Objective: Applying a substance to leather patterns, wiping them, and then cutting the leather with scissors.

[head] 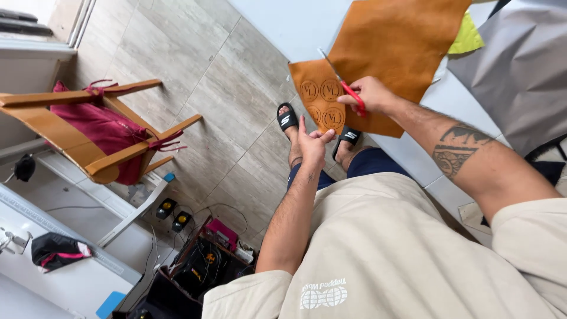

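Between left hand (311, 143) fingers, leather piece (319, 99); right hand (370, 94) holds scissors (345, 85)

Small leather craft workshop, likely home-based. White worktable (295, 23) at 12 o'clock carries a tan leather sheet (396, 41) with stamped round emblems. Grey tile floor (195, 77). Wooden chair (77, 127) with a red bag (100, 127) at 9 o'clock. Speakers (172, 214) and cables at 7 o'clock.

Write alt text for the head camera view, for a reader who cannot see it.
A right hand works red-handled scissors through a tan leather sheet stamped with four round emblems, while the left hand pinches the sheet's lower edge. Below are black slide sandals on a grey tiled floor, with a wooden chair to the left.
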